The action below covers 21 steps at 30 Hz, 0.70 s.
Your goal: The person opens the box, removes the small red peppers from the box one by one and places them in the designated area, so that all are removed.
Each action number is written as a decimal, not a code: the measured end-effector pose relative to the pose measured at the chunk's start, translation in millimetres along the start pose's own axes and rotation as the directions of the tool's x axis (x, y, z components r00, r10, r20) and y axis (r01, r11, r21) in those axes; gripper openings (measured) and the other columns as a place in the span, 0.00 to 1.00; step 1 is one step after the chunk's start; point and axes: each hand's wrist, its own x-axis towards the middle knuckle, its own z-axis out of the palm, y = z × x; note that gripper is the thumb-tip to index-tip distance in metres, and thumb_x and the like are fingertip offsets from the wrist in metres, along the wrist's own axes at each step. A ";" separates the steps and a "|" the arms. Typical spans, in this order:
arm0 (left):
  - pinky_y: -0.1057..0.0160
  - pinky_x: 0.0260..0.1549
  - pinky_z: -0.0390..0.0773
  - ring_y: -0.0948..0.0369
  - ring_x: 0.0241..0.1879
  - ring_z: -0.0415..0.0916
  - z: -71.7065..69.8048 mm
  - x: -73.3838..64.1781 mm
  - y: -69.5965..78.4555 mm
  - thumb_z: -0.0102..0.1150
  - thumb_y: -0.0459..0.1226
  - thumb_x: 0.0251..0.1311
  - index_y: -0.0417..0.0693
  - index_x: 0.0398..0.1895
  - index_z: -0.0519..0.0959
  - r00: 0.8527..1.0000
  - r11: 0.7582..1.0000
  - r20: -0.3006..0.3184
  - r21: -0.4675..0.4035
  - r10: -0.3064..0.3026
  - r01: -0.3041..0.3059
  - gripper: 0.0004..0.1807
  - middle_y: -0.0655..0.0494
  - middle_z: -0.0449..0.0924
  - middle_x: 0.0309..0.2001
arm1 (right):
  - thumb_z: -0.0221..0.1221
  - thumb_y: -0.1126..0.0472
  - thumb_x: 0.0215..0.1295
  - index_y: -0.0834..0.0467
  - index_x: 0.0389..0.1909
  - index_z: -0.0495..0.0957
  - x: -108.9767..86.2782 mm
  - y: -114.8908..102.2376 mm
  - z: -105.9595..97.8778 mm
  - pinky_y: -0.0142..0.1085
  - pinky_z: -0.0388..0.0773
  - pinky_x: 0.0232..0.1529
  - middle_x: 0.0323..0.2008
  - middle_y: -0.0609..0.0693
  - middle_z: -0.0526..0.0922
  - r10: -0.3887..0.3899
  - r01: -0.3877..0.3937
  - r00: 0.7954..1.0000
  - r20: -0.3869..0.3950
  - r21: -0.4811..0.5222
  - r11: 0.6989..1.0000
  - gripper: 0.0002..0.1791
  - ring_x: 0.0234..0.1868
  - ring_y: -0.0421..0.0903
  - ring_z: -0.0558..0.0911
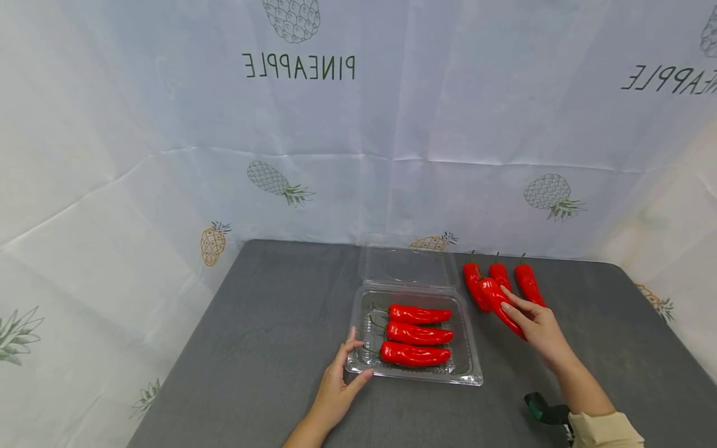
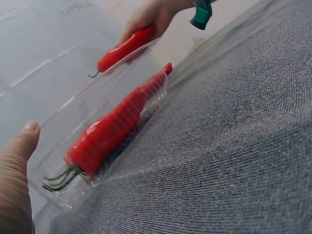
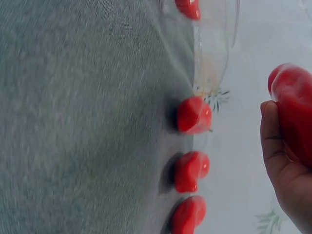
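My right hand (image 1: 534,326) grips a red chili pepper (image 1: 498,302) above the dark tabletop, right of a clear plastic clamshell box (image 1: 470,348). In the right wrist view the held pepper (image 3: 295,109) sits between thumb and fingers, well above the cloth. The box stands with its lid (image 1: 409,266) folded back. Three red peppers lie side by side in it, the nearest one (image 1: 414,354) with its green stem to the left. My left hand (image 1: 338,382) rests at the box's left front corner, thumb and fingers spread along the rim.
Three more peppers lie behind my right hand: a left one (image 1: 473,283), a middle one (image 1: 500,274) and a right one (image 1: 528,283). The grey cloth-covered table (image 1: 269,323) ends at a hanging pineapple-print curtain (image 1: 358,124) at the back and sides.
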 end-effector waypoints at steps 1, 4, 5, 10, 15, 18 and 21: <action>0.82 0.60 0.52 0.41 0.64 0.59 -0.1 -0.1 0.0 0.64 0.30 0.51 0.33 0.52 0.71 1.000 1.000 -0.001 -0.002 0.000 0.000 0.24 0.32 0.61 0.65 | 0.48 0.47 0.69 0.60 0.68 0.56 0.7 1.6 -1.4 0.28 0.73 0.29 0.59 0.71 0.67 0.018 -0.018 1.000 0.000 0.001 1.000 0.32 0.50 0.54 0.61; 0.83 0.60 0.51 0.41 0.64 0.58 -0.6 -0.2 -0.1 0.64 0.30 0.51 0.33 0.52 0.71 1.000 1.000 -0.001 -0.006 -0.001 0.001 0.24 0.32 0.61 0.65 | 0.46 0.46 0.70 0.59 0.68 0.54 3.2 7.3 -6.5 0.26 0.72 0.31 0.64 0.72 0.59 0.056 -0.056 0.998 -0.010 0.005 0.998 0.33 0.53 0.58 0.60; 0.83 0.60 0.51 0.41 0.64 0.58 -0.8 -0.2 -0.2 0.64 0.30 0.51 0.33 0.52 0.71 1.000 1.000 -0.002 -0.004 0.002 -0.002 0.24 0.32 0.61 0.65 | 0.46 0.45 0.70 0.59 0.68 0.54 4.1 9.2 -8.6 0.25 0.71 0.32 0.65 0.72 0.56 0.064 -0.064 0.998 -0.016 0.006 0.998 0.33 0.55 0.59 0.59; 0.83 0.60 0.51 0.45 0.65 0.58 -2.1 -0.1 -3.1 0.64 0.30 0.51 0.34 0.52 0.71 1.000 1.000 -0.006 -0.001 0.019 -0.019 0.24 0.32 0.62 0.64 | 0.45 0.45 0.70 0.59 0.69 0.51 9.3 18.3 -18.6 0.21 0.71 0.31 0.67 0.75 0.51 0.097 -0.096 0.994 -0.045 0.016 0.995 0.34 0.58 0.65 0.58; 0.83 0.60 0.51 0.48 0.65 0.58 -3.0 0.2 -4.5 0.64 0.30 0.51 0.33 0.52 0.70 1.000 1.000 -0.008 -0.003 0.011 -0.011 0.24 0.33 0.61 0.65 | 0.44 0.44 0.70 0.60 0.69 0.51 17.8 27.0 -29.3 0.19 0.69 0.30 0.67 0.73 0.53 0.098 -0.099 0.989 -0.112 -0.003 0.995 0.34 0.58 0.65 0.61; 0.82 0.60 0.51 0.44 0.65 0.58 -3.7 0.5 -3.0 0.64 0.30 0.51 0.33 0.52 0.70 1.000 1.000 -0.008 0.003 0.000 0.000 0.24 0.33 0.61 0.65 | 0.44 0.43 0.69 0.59 0.68 0.51 22.4 32.4 -34.8 0.16 0.68 0.29 0.68 0.71 0.53 0.119 -0.120 0.983 -0.140 -0.001 0.993 0.35 0.60 0.66 0.59; 0.82 0.60 0.51 0.42 0.64 0.59 -4.4 0.7 -2.5 0.64 0.30 0.51 0.32 0.52 0.70 1.000 1.000 -0.006 0.010 0.000 0.000 0.24 0.33 0.61 0.65 | 0.43 0.42 0.69 0.59 0.68 0.51 26.0 38.1 -39.7 0.14 0.67 0.29 0.67 0.70 0.53 0.152 -0.154 0.976 -0.154 0.002 0.988 0.35 0.63 0.68 0.58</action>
